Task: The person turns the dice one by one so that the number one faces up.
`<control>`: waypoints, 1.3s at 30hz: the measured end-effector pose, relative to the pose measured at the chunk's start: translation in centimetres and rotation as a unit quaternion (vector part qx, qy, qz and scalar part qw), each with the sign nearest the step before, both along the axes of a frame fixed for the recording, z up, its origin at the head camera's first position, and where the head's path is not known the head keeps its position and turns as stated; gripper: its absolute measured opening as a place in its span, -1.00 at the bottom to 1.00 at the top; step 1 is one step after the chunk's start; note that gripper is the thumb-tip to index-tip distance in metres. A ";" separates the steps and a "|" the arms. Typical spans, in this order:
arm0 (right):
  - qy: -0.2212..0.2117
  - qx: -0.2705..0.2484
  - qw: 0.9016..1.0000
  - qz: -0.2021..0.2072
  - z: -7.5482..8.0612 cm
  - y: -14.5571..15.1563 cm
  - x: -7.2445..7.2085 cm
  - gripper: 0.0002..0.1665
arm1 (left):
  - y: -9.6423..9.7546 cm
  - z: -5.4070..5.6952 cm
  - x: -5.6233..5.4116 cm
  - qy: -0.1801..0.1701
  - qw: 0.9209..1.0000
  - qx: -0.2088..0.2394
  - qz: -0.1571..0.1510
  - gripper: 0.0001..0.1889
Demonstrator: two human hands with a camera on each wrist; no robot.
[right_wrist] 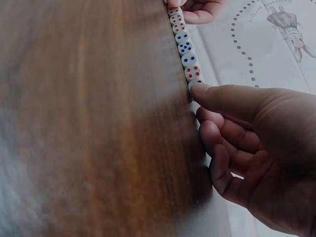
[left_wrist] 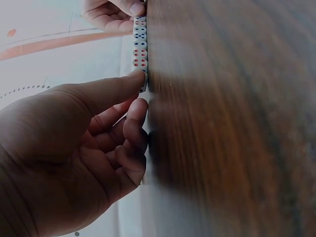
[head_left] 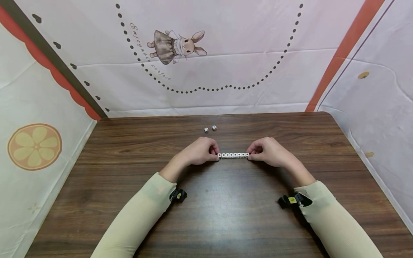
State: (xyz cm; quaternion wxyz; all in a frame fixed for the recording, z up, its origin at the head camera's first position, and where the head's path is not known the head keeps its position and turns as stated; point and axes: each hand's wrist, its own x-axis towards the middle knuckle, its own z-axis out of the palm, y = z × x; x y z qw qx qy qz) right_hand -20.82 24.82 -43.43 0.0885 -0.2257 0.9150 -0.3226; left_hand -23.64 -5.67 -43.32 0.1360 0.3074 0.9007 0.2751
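Note:
A straight row of several white dice (head_left: pixel 233 155) runs side to side on the brown table. My left hand (head_left: pixel 200 150) pinches the die at the row's left end between thumb and fingers. At the opposite end, my right hand (head_left: pixel 273 152) pinches the last die the same way. Red and blue pips show on the near faces of the dice (right_wrist: pixel 185 48) in the right wrist view. Both thumbs partly cover the end dice. In the left wrist view, the other fingers of the left hand (left_wrist: pixel 74 148) are curled beside the row.
Two loose dice, one die (head_left: pixel 206 130) and another die (head_left: pixel 214 127), lie behind the row towards the table's far edge. The wooden table (head_left: pixel 226 215) meets a printed cloth (head_left: pixel 245 64) at the back and sides. Each wrist carries a small black camera.

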 end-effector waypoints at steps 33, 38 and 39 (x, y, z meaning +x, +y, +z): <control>0.007 -0.005 1.000 0.002 0.0 0.0 -0.1 -0.92 | -1.9 0.7 -1.4 -0.004 0.998 0.047 0.043 -0.71; 0.008 -0.004 1.000 0.003 -0.1 0.1 -0.1 -0.92 | -2.8 0.9 -2.5 0.008 0.996 0.058 0.064 -0.69; 0.008 -0.003 1.000 0.004 -0.1 0.1 -0.1 -0.92 | -3.0 0.9 -2.8 0.013 0.996 0.058 0.068 -0.68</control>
